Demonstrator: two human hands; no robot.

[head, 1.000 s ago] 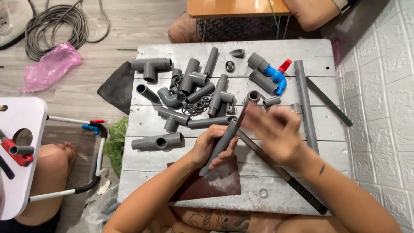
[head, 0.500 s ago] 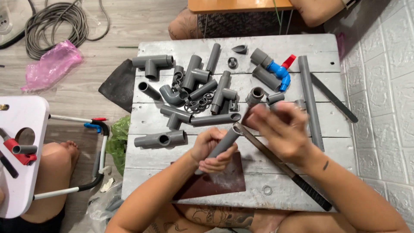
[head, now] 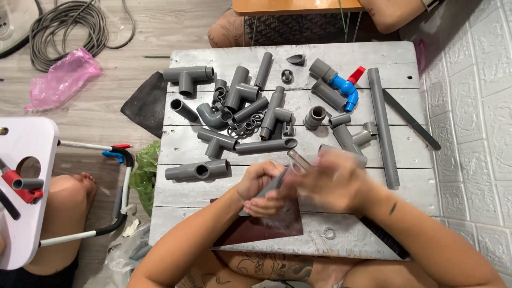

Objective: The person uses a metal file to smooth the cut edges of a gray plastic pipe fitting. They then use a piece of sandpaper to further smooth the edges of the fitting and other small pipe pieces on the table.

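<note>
Left hand (head: 260, 188) clamped on a short grey pipe (head: 285, 173) over the grey table's (head: 176, 200) near edge. Right hand (head: 333, 181), motion-blurred, covers the pipe's far end; its grip cannot be told.

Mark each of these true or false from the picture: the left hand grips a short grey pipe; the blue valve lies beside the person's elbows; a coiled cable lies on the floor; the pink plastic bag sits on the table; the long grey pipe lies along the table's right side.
1. The left hand grips a short grey pipe. True.
2. The blue valve lies beside the person's elbows. False: it is at the far end of the table.
3. A coiled cable lies on the floor. True.
4. The pink plastic bag sits on the table. False: it lies on the floor, left of the table.
5. The long grey pipe lies along the table's right side. True.
</note>
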